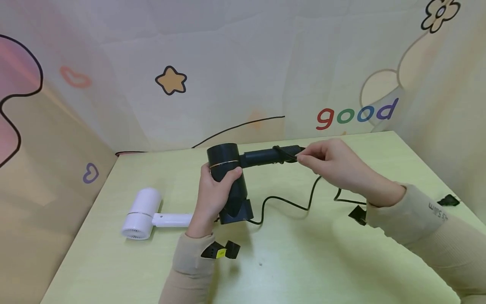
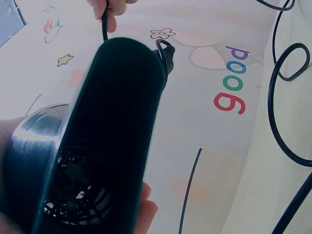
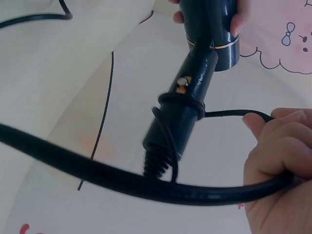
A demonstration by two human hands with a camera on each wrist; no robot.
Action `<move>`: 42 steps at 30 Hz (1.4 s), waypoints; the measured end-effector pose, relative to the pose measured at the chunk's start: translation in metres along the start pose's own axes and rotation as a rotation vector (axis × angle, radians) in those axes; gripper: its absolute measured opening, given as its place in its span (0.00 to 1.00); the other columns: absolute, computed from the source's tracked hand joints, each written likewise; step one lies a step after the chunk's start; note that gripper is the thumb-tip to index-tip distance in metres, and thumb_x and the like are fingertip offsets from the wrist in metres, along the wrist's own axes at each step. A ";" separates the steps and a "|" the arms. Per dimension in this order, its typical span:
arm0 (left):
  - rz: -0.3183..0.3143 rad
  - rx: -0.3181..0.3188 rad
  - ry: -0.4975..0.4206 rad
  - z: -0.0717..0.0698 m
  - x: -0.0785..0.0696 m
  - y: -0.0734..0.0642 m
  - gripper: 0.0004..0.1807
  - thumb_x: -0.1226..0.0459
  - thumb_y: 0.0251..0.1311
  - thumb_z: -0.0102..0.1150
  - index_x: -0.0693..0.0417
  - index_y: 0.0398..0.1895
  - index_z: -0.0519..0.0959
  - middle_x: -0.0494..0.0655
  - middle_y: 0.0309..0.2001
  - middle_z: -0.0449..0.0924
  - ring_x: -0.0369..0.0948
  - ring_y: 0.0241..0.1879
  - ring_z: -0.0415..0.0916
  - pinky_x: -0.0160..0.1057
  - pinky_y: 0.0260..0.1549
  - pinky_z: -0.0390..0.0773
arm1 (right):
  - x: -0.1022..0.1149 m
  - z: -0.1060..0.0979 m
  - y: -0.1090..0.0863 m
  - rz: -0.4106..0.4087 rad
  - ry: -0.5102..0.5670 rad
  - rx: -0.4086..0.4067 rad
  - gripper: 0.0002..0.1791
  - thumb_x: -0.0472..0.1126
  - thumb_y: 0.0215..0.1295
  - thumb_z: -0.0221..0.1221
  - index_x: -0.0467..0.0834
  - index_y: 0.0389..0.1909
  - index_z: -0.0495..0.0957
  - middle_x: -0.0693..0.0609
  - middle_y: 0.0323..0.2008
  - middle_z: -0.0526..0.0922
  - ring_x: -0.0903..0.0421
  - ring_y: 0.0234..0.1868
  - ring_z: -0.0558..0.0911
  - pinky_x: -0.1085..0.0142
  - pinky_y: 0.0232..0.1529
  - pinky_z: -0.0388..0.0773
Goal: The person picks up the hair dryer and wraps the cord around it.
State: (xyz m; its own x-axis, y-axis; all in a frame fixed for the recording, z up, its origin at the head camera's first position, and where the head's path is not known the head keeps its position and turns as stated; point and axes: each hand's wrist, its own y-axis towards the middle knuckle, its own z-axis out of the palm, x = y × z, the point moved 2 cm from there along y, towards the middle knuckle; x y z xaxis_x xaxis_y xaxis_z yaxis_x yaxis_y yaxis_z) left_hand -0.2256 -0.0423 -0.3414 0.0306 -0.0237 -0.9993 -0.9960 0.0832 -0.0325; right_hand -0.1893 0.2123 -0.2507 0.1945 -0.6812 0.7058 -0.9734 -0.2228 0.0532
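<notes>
A black hair dryer (image 1: 223, 155) with a thin gold ring is held above the table, its handle (image 1: 262, 158) pointing right. My left hand (image 1: 210, 192) grips the body, thumb across the front. A flared black nozzle (image 1: 237, 212) is at the body's lower end. Black cord is wound around the handle near its end. My right hand (image 1: 339, 165) pinches the cord beside the handle's tip. In the right wrist view, cord (image 3: 209, 195) runs from the fingers past the handle (image 3: 170, 122). Through the left wrist view, a fan grille (image 2: 75, 190) shows in the body.
A white hair dryer (image 1: 141, 213) lies on the pale table (image 1: 288, 270) at left, its handle end behind my left wrist. Slack black cord (image 1: 287, 202) trails across the table to the right. A small black object (image 1: 449, 200) sits near the right edge. A printed cloth (image 1: 243, 76) hangs behind.
</notes>
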 end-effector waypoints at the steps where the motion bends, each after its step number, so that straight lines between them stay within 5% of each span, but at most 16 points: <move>1: 0.003 -0.009 -0.007 -0.001 0.000 0.000 0.38 0.53 0.57 0.61 0.53 0.64 0.53 0.54 0.48 0.72 0.47 0.39 0.79 0.44 0.35 0.83 | -0.002 0.002 -0.001 0.008 0.022 -0.006 0.12 0.45 0.67 0.55 0.43 0.40 0.83 0.54 0.16 0.63 0.60 0.15 0.60 0.66 0.18 0.60; 10: -0.013 -0.095 -0.063 -0.007 -0.002 0.001 0.38 0.54 0.58 0.60 0.53 0.65 0.52 0.53 0.51 0.70 0.47 0.41 0.79 0.45 0.39 0.83 | -0.027 0.029 -0.005 0.084 0.254 0.007 0.14 0.41 0.69 0.52 0.40 0.48 0.80 0.48 0.23 0.75 0.60 0.15 0.64 0.69 0.16 0.63; 16: -0.014 -0.135 -0.114 -0.016 -0.005 0.002 0.36 0.54 0.58 0.60 0.53 0.63 0.53 0.52 0.49 0.71 0.46 0.38 0.79 0.44 0.37 0.83 | -0.044 0.047 -0.002 0.069 0.380 0.027 0.14 0.42 0.69 0.53 0.41 0.50 0.79 0.51 0.24 0.77 0.61 0.13 0.62 0.70 0.12 0.55; 28: -0.069 -0.171 -0.146 -0.023 -0.008 0.002 0.35 0.53 0.58 0.59 0.53 0.63 0.53 0.52 0.51 0.69 0.47 0.42 0.76 0.44 0.39 0.81 | -0.070 0.060 0.018 0.083 0.428 0.175 0.18 0.46 0.68 0.55 0.43 0.54 0.78 0.53 0.32 0.85 0.62 0.13 0.64 0.72 0.15 0.54; 36: -0.062 -0.158 -0.169 -0.026 -0.012 0.000 0.35 0.54 0.58 0.59 0.52 0.63 0.53 0.52 0.50 0.69 0.46 0.41 0.77 0.43 0.38 0.82 | -0.082 0.070 0.035 0.144 0.455 0.113 0.16 0.50 0.61 0.62 0.39 0.34 0.81 0.53 0.18 0.76 0.61 0.12 0.62 0.72 0.14 0.56; 42: -0.065 -0.133 -0.153 -0.027 -0.011 0.001 0.36 0.53 0.58 0.59 0.52 0.64 0.52 0.53 0.51 0.68 0.46 0.41 0.77 0.44 0.39 0.82 | -0.086 0.079 0.045 0.171 0.468 0.143 0.15 0.47 0.62 0.61 0.37 0.36 0.82 0.54 0.20 0.76 0.62 0.13 0.62 0.72 0.15 0.55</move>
State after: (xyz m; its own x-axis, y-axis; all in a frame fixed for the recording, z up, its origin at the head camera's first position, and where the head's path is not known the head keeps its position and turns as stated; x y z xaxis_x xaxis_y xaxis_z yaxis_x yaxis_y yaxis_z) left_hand -0.2291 -0.0690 -0.3302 0.0974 0.1273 -0.9871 -0.9935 -0.0458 -0.1040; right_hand -0.2406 0.2052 -0.3648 -0.0725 -0.3390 0.9380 -0.9539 -0.2511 -0.1645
